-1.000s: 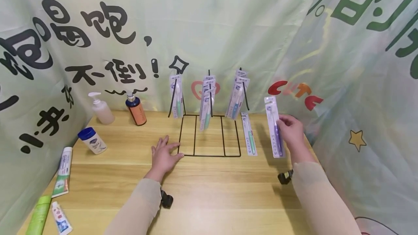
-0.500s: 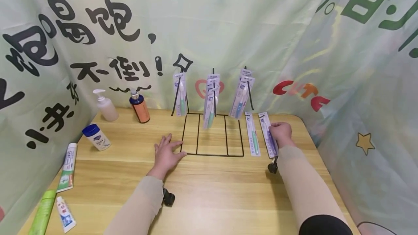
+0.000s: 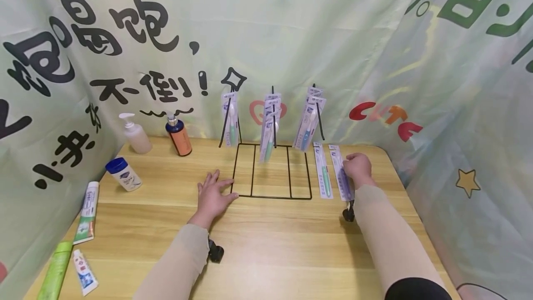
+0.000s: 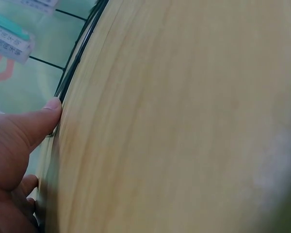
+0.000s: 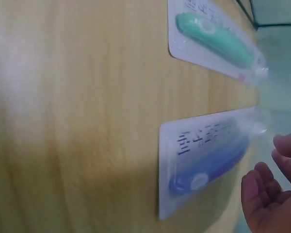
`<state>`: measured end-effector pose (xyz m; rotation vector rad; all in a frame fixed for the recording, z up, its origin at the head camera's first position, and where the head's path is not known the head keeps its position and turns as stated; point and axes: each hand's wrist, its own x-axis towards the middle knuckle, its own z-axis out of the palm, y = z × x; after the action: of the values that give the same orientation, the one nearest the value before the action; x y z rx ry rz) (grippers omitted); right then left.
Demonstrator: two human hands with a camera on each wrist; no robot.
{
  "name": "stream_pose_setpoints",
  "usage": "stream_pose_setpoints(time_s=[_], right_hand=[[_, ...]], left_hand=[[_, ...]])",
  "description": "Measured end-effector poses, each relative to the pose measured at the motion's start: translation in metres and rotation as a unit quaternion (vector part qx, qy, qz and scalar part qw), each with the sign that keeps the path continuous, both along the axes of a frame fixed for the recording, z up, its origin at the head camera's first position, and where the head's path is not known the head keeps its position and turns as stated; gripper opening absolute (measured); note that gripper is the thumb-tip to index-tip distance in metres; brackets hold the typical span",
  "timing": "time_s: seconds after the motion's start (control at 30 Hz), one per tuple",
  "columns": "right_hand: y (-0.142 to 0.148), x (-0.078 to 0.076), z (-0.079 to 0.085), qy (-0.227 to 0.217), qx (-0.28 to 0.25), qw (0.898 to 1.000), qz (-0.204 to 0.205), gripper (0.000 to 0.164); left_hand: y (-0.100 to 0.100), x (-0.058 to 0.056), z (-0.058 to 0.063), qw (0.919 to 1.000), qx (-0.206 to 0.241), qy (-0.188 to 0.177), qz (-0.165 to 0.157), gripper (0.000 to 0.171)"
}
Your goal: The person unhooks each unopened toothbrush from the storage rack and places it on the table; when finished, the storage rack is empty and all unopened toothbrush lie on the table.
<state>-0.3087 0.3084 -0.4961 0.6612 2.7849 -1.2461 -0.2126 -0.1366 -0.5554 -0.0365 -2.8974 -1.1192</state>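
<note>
My left hand [image 3: 213, 196] lies with spread fingers at the front left corner of a black wire rack [image 3: 270, 197]; the thumb [image 4: 46, 112] touches the wire in the left wrist view. A packaged purple toothbrush [image 3: 341, 175] lies flat on the table right of the rack. Just beside it is my right hand [image 3: 357, 169]; the right wrist view shows its fingers [image 5: 264, 182] loosely bent, apart from the pack and holding nothing. To the left of this pack lies a packaged green toothbrush [image 3: 322, 170], roughly parallel to it.
Several toothbrush packs [image 3: 270, 126] hang from the rack's hooks. Along the left stand a pink pump bottle [image 3: 137, 137], an orange-labelled bottle [image 3: 179, 138] and a blue-capped white bottle [image 3: 124, 175]. Toothpaste tubes [image 3: 86, 212] and a green tube [image 3: 55, 270] lie nearer. Printed cloth surrounds the table.
My right hand has brought the purple toothbrush pack down and left onto the table beside the green one, then let go. My left hand stays at the rack. The head view has shifted slightly.
</note>
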Motion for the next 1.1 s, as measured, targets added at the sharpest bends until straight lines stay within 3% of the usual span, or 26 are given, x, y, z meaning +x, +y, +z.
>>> stream_pose_setpoints(time_s=[0.1,0.17,0.27,0.4,0.5,0.63,0.7,0.8,1.0,1.1], right_hand=[[-0.013,0.011,0.005,0.039,0.022,0.999,0.026,0.039],[-0.027,0.021,0.006,0.089,0.029,0.995,0.042,0.035],[-0.058,0.039,0.008,0.186,0.024,0.979,0.075,0.024],[-0.112,0.063,0.013,0.313,-0.014,0.937,0.153,0.010],[-0.154,0.080,0.024,0.360,-0.098,0.900,0.228,0.009],[-0.203,0.096,0.051,0.344,-0.205,0.860,0.315,0.017],[-0.223,0.096,0.065,0.335,-0.213,0.851,0.343,0.022],[-0.250,0.088,0.081,0.322,-0.212,0.852,0.354,0.030],[-0.291,0.057,0.092,0.286,-0.152,0.897,0.301,0.050],[-0.300,0.041,0.094,0.269,-0.133,0.914,0.274,0.056]], left_hand=[[-0.001,0.000,0.002,1.0000,-0.003,0.000,-0.001,0.051],[-0.002,0.000,0.003,1.0000,-0.003,0.000,-0.002,0.051],[-0.003,0.000,0.006,1.0000,-0.004,0.006,-0.002,0.051],[-0.006,-0.001,0.007,0.9999,-0.004,0.011,0.001,0.051],[-0.006,-0.001,0.007,1.0000,-0.001,0.007,0.002,0.051],[-0.005,-0.002,0.009,1.0000,-0.002,0.003,-0.001,0.052],[-0.005,-0.002,0.009,1.0000,-0.006,0.000,-0.002,0.053],[-0.006,-0.002,0.008,0.9999,-0.012,0.004,-0.004,0.053],[-0.004,-0.002,0.002,0.9998,-0.009,0.014,-0.004,0.051],[-0.001,-0.002,0.000,0.9998,-0.014,0.013,-0.003,0.052]])
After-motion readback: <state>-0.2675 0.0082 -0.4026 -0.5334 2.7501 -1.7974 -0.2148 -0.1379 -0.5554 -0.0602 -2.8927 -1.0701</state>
